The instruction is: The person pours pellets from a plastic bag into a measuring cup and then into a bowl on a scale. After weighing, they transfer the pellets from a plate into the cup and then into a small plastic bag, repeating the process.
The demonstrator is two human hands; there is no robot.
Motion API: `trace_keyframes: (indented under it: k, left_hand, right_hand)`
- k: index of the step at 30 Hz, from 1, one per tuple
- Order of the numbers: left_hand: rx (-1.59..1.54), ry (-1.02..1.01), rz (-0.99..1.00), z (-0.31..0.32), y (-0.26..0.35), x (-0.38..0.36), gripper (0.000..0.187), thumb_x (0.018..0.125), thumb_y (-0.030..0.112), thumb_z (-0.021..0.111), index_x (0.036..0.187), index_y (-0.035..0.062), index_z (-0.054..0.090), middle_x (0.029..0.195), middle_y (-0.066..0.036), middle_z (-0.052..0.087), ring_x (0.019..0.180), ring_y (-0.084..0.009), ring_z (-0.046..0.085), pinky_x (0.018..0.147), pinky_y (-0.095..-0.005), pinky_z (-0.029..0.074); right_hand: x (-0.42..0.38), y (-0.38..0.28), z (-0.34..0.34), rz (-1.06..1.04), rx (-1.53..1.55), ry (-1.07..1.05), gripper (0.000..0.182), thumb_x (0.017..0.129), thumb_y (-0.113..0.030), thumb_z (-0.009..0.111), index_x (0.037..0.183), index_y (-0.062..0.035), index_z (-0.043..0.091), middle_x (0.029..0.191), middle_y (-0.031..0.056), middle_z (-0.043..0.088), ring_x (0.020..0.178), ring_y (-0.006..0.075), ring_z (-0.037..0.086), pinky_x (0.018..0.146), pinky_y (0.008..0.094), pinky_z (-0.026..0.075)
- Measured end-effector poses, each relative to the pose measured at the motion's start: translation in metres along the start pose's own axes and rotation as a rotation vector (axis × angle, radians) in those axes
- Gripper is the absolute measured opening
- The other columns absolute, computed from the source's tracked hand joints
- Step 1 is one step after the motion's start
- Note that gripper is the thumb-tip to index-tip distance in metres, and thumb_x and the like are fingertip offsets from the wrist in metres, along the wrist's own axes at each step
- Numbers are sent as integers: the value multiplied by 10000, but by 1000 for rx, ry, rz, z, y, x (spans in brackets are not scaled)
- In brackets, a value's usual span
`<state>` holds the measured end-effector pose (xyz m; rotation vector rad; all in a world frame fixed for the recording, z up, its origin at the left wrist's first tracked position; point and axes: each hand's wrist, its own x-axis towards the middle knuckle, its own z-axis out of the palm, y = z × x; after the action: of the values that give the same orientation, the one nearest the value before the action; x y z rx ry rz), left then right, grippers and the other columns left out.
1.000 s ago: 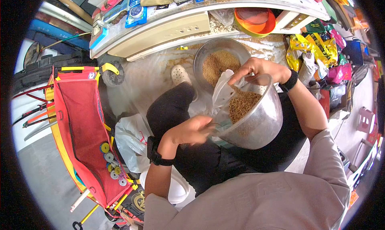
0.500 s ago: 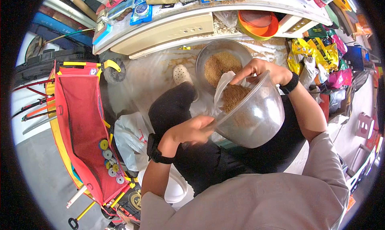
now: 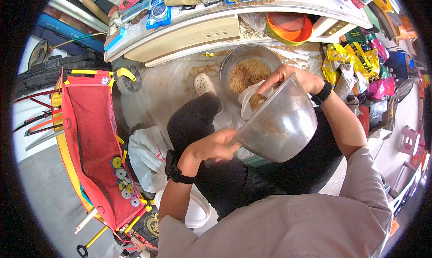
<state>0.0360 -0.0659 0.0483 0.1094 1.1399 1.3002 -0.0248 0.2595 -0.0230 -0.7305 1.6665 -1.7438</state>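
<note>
Tipping steeply, the clear plastic bowl (image 3: 281,123) — scuffed, dusted with brown grain — sits above the lap, its rim over a thin plastic bag (image 3: 248,98). Left hand (image 3: 216,145) grips its near rim; right hand (image 3: 288,75) clasps the far rim — fingers curled.

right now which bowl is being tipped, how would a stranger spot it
Start at the long white shelf across the top. Below it a metal bowl of brown grain sits on the floor; nearer, both hands tilt the clear bowl, the only one lifted, spilling grain into a plastic bag.
</note>
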Motion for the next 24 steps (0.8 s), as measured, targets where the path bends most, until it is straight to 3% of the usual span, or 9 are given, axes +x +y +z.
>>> trace_keyframes:
  k: [2,4,10,14,16,17,20,22,24]
  left_hand:
    - [-6,2,5,-3,-4,0,291,695,25,641,976,57,578,617,64,428,431,-39,397,395,-214,304]
    - [61,-83,41,-13,-17,2,485,880,174,614,1319,19,481,697,46,536,439,-18,420,392,-184,318]
    - [7,-77,58,-14,-22,2,465,875,139,623,1304,35,476,673,53,515,420,-20,411,385,-191,313]
    - [-26,-48,61,-12,-23,1,454,875,122,623,1300,44,483,645,59,496,412,-22,406,385,-188,310]
    - [-57,-53,55,-10,-17,0,372,878,127,621,1229,60,517,628,62,488,404,-26,393,383,-189,304]
    - [-55,-52,54,-10,-17,-1,372,878,127,621,1229,60,517,628,62,488,404,-26,393,383,-189,304]
    - [-56,-63,12,-12,-18,-1,264,877,141,622,1120,72,546,625,65,481,400,-28,383,384,-190,296]
    - [-67,-82,61,-12,-20,1,202,872,149,626,1046,75,555,616,64,473,401,-26,375,384,-196,288]
    - [-62,-81,61,-13,-23,1,185,869,151,629,1021,77,554,610,61,467,403,-28,373,385,-198,285]
  right_hand:
    - [0,2,-1,-13,-13,2,742,704,-513,792,1148,68,665,1104,148,702,957,179,668,853,286,515]
    - [2,-9,1,40,35,-60,778,693,-560,788,1145,62,670,1103,153,701,960,187,671,862,293,514]
    - [8,-21,6,-54,-36,-40,782,697,-582,774,1163,37,671,1073,155,708,941,226,681,874,327,512]
    - [3,-30,7,7,-85,-24,762,730,-600,738,1163,24,676,1098,145,699,987,236,661,914,350,493]
    - [2,-33,9,-1,88,-17,580,753,-362,799,1185,1,665,1234,123,652,1128,210,590,1010,372,445]
    - [3,-31,8,-4,88,-17,580,753,-362,799,1185,1,665,1234,123,652,1128,210,590,1010,372,445]
    - [3,-24,7,-79,9,-36,604,745,-380,813,1188,1,661,1223,119,656,1123,207,593,1005,365,449]
    - [3,-27,10,17,-13,-22,787,723,-647,731,1155,8,681,1217,134,646,1117,246,592,997,373,430]
    - [3,-34,10,18,-2,-30,795,717,-650,735,1156,9,679,1219,134,645,1119,247,591,1001,377,428]
